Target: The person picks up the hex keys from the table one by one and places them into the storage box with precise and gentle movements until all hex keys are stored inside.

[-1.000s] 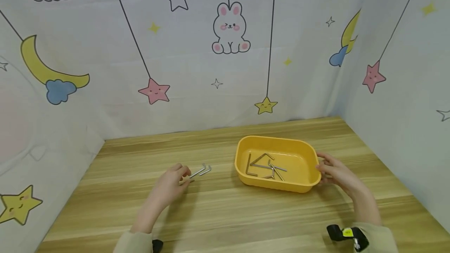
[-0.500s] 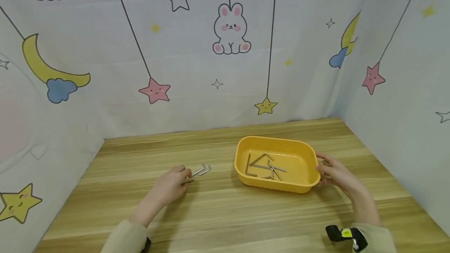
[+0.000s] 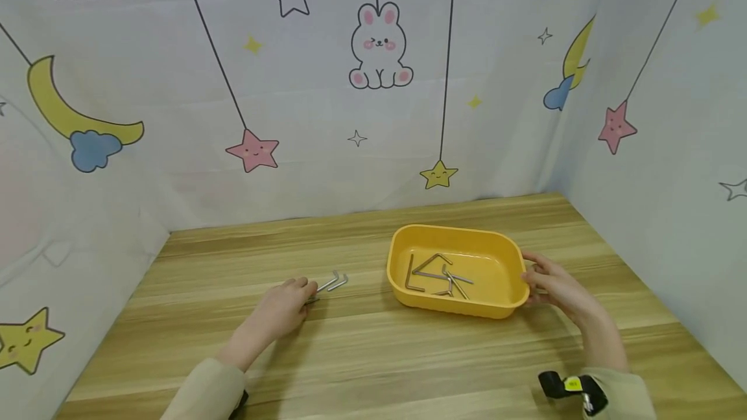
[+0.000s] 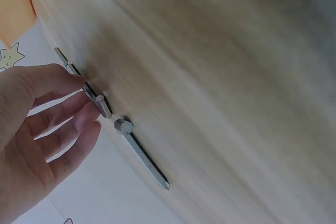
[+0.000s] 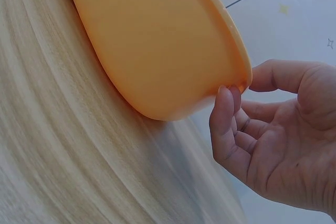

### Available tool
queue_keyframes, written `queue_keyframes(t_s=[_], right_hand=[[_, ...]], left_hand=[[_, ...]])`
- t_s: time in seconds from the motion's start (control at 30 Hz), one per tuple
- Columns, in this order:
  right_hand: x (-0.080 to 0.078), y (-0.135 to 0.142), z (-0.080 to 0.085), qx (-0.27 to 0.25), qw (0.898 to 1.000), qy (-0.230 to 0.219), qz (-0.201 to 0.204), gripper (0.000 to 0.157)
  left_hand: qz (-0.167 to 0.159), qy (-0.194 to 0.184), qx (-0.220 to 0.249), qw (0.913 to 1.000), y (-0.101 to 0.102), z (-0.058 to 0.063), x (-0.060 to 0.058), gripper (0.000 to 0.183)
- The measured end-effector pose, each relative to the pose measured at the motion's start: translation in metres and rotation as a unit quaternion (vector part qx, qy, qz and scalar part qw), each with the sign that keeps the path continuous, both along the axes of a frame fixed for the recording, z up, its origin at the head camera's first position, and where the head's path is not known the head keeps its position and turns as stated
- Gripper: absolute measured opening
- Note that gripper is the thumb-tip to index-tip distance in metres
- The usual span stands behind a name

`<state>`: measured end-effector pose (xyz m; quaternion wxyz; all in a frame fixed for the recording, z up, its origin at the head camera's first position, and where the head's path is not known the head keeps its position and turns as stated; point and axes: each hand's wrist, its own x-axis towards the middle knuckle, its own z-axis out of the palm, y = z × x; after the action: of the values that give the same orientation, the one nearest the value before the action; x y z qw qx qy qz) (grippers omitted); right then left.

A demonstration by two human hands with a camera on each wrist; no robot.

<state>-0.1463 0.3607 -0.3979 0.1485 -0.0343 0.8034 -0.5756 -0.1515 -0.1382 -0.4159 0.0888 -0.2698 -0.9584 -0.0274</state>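
Note:
My left hand (image 3: 281, 306) is low over the wooden table, left of centre. In the left wrist view its thumb and fingertips close on an L-shaped hex key (image 4: 89, 88), most of it behind the fingers. Another silver hex key (image 4: 146, 160) lies just past the fingertips. The head view shows two bent hex keys (image 3: 338, 282) side by side, beyond the left hand. My right hand (image 3: 557, 287) grips the right end of a yellow plastic tray (image 3: 502, 310), thumb at the rim and fingers curled below it. Several hex keys (image 3: 434, 274) lie crossed inside the tray.
The wood-grain table (image 3: 373, 368) meets white cloth walls (image 3: 315, 83) printed with stars, a moon and a rabbit at the back and sides. A black strap with a yellow label (image 3: 573, 386) sits at the right sleeve.
My left hand has edged forward and its fingers have closed in on the hex key near the table. The right hand keeps its hold on the tray, which stays in place.

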Motion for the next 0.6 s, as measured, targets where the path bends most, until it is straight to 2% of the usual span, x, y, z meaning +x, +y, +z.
queue_keyframes(t_s=[0.33, 0.6], right_hand=[[0.0005, -0.0002, -0.0005, 0.001, 1.0, -0.003, -0.004, 0.069], [0.0001, -0.0011, 0.0, 0.001, 1.0, -0.001, -0.007, 0.068]], left_hand=[[-0.001, -0.008, -0.005, 1.0, 0.0003, -0.005, -0.0049, 0.02], [-0.006, -0.008, -0.009, 0.9999, 0.0021, -0.0039, -0.0062, 0.018]])
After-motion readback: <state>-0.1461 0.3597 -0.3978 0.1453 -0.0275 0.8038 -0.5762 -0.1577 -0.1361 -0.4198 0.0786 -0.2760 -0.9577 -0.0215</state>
